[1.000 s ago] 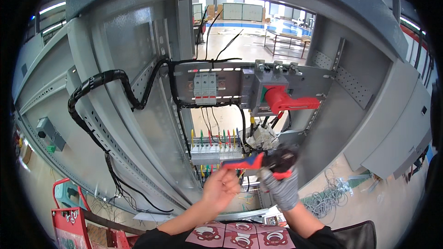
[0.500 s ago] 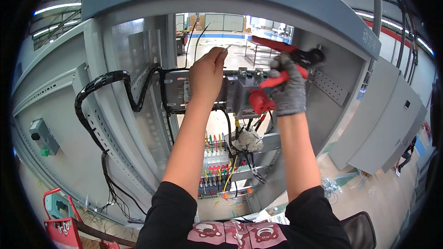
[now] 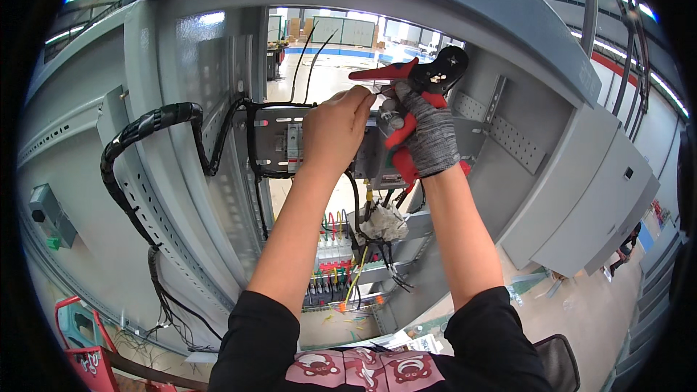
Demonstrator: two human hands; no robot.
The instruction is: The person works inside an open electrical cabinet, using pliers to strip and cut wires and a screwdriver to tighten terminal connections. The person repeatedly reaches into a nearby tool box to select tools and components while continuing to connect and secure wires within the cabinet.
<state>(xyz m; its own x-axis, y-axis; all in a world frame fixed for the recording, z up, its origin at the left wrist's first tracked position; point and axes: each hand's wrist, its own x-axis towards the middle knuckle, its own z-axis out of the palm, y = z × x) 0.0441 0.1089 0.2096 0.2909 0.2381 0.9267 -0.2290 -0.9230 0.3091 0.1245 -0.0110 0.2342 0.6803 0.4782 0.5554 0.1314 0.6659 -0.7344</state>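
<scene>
While the gloved right hand (image 3: 430, 131) grips the tool (image 3: 437, 78) in the upper middle of the frame, the bare left hand (image 3: 337, 125), just left of it, pinches what looks like a thin wire (image 3: 381, 90). The tool has a black head (image 3: 451, 62) and red handles (image 3: 385, 72). It looks hard and a bit heavy, so the handles seem the best place to hold. The wire looks light and bendy, so a pinch near its end should keep it steady.
</scene>
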